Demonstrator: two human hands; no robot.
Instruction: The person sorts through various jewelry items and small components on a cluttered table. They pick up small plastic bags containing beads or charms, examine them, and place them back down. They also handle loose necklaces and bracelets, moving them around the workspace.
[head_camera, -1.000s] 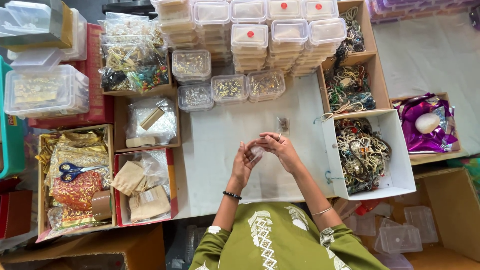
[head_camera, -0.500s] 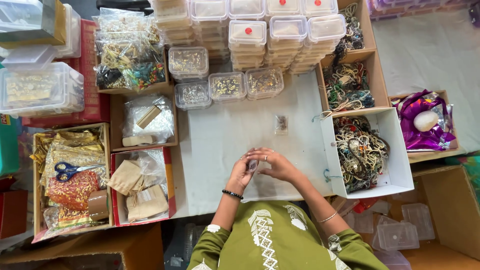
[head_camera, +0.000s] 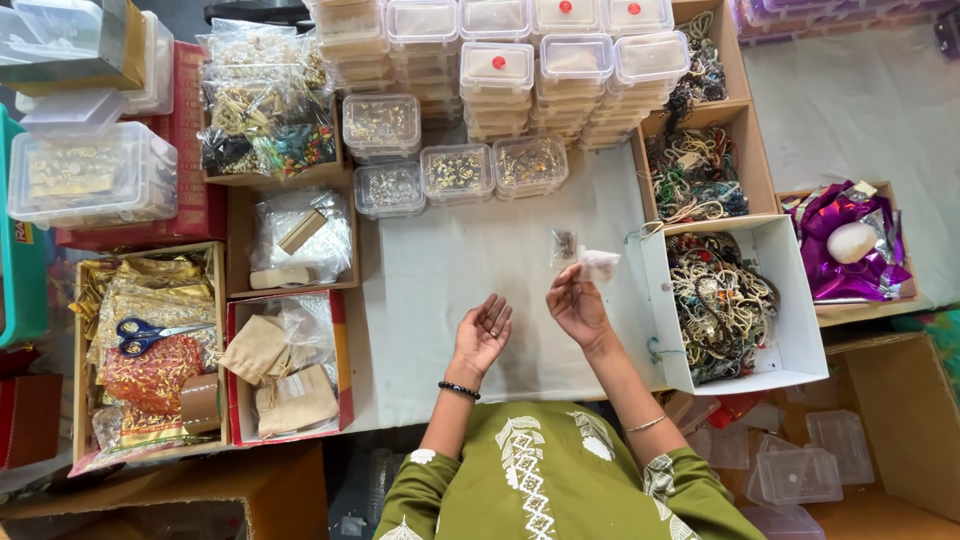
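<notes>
Two hands are over the white mat (head_camera: 470, 290), and yours are the only ones in view. Your left hand (head_camera: 483, 335) lies palm up on the mat, fingers loosely spread, holding nothing. Your right hand (head_camera: 577, 305) is raised just beside it, on the side nearer the white box (head_camera: 790, 300); its fingertips pinch a small clear pouch (head_camera: 600, 263), which sticks up above them. I cannot tell what is inside the pouch. A second small packet (head_camera: 563, 243) lies flat on the mat, just beyond the pouch and apart from both hands.

The white box sits against the mat's right edge and is full of tangled beaded jewellery (head_camera: 715, 300). Along the mat's far edge stand small clear tubs (head_camera: 458, 172) of beads, with stacks of lidded tubs (head_camera: 530, 70) behind them. Off the mat's left edge, a red tray (head_camera: 340, 370) holds cloth bags (head_camera: 285, 380), and farther left blue-handled scissors (head_camera: 145, 333) rest on gold packets (head_camera: 150, 290).
</notes>
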